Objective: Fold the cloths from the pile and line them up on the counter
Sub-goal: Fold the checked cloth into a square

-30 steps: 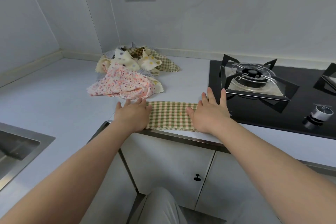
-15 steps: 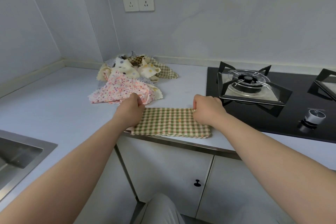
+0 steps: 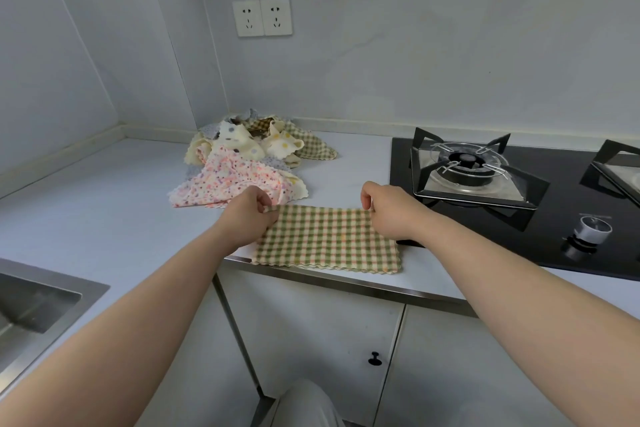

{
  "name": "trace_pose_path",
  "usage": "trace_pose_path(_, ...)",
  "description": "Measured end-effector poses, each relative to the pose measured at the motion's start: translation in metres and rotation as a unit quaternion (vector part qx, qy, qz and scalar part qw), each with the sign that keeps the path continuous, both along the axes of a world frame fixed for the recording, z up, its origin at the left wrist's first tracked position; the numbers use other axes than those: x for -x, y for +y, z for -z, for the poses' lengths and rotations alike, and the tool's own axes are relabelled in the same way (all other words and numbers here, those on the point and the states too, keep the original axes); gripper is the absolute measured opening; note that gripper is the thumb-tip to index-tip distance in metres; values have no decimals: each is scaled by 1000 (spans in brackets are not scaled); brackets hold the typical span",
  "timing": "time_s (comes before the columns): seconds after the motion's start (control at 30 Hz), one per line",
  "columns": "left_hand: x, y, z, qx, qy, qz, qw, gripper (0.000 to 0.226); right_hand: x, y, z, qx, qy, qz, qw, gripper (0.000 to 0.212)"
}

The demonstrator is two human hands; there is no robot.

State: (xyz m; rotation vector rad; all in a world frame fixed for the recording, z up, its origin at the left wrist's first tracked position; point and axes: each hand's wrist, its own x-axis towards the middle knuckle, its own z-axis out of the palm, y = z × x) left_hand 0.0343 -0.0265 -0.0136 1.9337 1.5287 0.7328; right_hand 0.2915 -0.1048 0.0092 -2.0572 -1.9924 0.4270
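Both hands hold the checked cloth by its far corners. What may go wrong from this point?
The cloth lies at the counter's front edge; pulled nearer, it may slip off.
The left hand pinches its corner right beside the pink cloth, so it may catch that too.
The cloth's right end lies close to the hob; it could pick up dirt there.

Green-orange checked cloth [image 3: 325,239]; pink floral cloth [image 3: 228,180]; white counter [image 3: 86,218]; black hob [image 3: 571,218].
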Motion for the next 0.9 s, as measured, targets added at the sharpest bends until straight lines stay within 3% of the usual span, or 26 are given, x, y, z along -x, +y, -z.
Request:
trace_pose_path(0.13,1,-3,-12,69,-173,-24,982,27,-6,-4,-17,34,18,-22,999,37)
trace_pose_path(0.27,1,-3,-17,78,-256,-24,963,23,-12,-4,-28,51,29,-42,997,42)
trace_pose_path(0.4,-1,-7,-19,46,-257,-31,965,19,-14,-8,-38,54,44,-50,996,44)
trace_pose_path(0.6,-5,-18,-35,-15,-187,-11,982,28,-15,-20,-59,71,46,-118,989,78)
trace_pose_path(0.7,-11,-29,-47,-36,-158,-11,987,33,-14,-26,-71,59,56,-151,985,59)
trace_pose_path(0.8,-18,-41,-60,-37,-158,1,987,33,-6,-31,-77,36,86,-179,980,13)
trace_pose_path(0.9,-26,-58,-73,-23,-195,32,980,27,5,-31,-81,-16,90,-185,978,22)
